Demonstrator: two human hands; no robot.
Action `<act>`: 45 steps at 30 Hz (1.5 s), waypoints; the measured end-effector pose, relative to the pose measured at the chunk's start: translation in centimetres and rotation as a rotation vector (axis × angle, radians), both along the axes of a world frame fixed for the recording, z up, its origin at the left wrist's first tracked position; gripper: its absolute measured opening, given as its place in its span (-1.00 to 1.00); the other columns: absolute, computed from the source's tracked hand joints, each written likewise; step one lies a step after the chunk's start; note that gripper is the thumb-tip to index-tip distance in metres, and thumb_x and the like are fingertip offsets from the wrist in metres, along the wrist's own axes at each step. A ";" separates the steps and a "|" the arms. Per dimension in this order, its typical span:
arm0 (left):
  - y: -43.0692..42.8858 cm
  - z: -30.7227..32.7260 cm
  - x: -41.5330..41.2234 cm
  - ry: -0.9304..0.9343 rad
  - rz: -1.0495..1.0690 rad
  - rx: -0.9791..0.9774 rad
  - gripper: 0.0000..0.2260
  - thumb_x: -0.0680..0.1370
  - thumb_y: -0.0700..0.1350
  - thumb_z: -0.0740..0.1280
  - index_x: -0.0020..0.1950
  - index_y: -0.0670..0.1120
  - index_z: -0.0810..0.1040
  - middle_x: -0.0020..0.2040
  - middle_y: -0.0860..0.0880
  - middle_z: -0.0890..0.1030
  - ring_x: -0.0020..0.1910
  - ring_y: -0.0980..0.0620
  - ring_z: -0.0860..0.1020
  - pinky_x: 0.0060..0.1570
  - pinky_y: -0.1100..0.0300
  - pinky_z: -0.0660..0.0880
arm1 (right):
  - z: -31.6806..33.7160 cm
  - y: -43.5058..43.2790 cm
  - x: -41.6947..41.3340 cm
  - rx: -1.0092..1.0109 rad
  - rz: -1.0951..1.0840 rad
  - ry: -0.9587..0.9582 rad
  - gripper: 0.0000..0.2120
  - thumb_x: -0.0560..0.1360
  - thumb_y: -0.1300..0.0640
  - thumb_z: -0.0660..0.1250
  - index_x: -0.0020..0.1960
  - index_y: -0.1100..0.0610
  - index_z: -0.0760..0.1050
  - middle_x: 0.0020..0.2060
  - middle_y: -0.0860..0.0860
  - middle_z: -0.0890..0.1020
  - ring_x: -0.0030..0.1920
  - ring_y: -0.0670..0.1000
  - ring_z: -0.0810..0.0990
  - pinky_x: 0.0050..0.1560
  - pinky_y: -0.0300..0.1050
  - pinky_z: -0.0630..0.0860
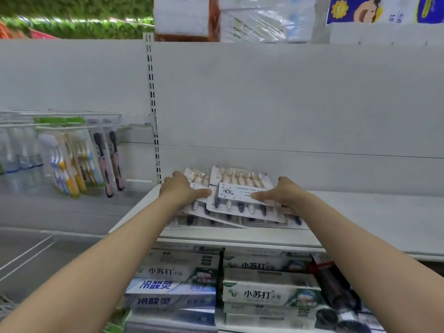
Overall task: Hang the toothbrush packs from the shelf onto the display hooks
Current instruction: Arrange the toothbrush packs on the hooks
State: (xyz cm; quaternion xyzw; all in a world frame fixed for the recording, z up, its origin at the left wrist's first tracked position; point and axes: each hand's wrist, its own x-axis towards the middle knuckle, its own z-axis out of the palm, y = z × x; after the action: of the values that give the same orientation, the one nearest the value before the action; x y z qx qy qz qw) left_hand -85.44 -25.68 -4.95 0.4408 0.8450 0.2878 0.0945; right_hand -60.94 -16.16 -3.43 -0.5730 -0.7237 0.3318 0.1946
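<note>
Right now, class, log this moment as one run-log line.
stage: pickup | left hand: grips toothbrush packs, left side | right hand: grips them, right side | packs: piled on shelf | hooks: at left, packs hanging

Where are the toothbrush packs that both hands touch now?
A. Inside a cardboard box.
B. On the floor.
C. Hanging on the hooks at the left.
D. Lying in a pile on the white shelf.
D: the toothbrush packs lie in a loose pile on the white shelf, with the left hand and the right hand holding them at either side.
</note>
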 end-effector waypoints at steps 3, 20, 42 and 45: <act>-0.3 0.0 0.1 -0.114 0.023 0.053 -0.46 0.38 0.26 0.50 -0.07 -0.18 0.44 -0.17 -0.12 0.55 -0.20 -0.06 0.52 -0.27 0.15 0.37 | 0.5 -0.3 0.6 -0.111 -0.067 0.196 -0.13 0.25 -0.04 0.67 0.34 0.29 0.31 0.20 0.09 0.49 0.16 0.17 0.53 0.00 0.02 0.50; -7.6 -1.4 -1.6 -0.713 0.141 0.545 -0.71 0.50 -0.23 0.48 0.16 -0.19 0.49 0.14 -0.11 0.61 0.11 -0.12 0.58 0.14 0.08 0.48 | 1.5 -2.7 3.5 -0.009 0.071 1.065 -0.82 0.54 0.36 0.34 0.12 0.19 0.51 0.02 0.14 0.68 0.00 0.12 0.71 -0.06 0.11 0.68; -41.4 -5.4 -25.8 -0.655 0.382 1.012 -0.57 0.52 -0.23 0.45 0.34 -0.09 0.39 0.16 -0.11 0.62 0.01 -0.04 0.63 0.12 -0.06 0.57 | -0.3 -23.5 -27.1 0.121 0.199 1.197 -0.84 0.60 0.24 0.34 0.13 0.13 0.40 -0.11 -0.04 0.58 -0.17 -0.14 0.63 -0.20 -0.31 0.58; -47.4 -5.9 -31.4 -0.674 0.386 1.008 -0.44 0.38 -0.06 0.57 0.31 0.03 0.42 0.27 -0.09 0.59 0.18 -0.12 0.60 0.22 -0.22 0.50 | -0.9 -27.8 -32.8 0.183 0.020 1.322 -0.76 0.55 0.19 0.39 0.12 0.12 0.35 -0.08 -0.01 0.54 -0.15 -0.14 0.58 -0.05 -0.26 0.57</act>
State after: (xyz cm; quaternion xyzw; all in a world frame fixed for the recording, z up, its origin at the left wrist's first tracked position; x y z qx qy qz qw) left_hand -116.86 -73.04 -10.89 0.1562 0.5939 0.7849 0.0826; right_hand -93.73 -43.98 -4.29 -0.2236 -0.4825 0.5521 0.6422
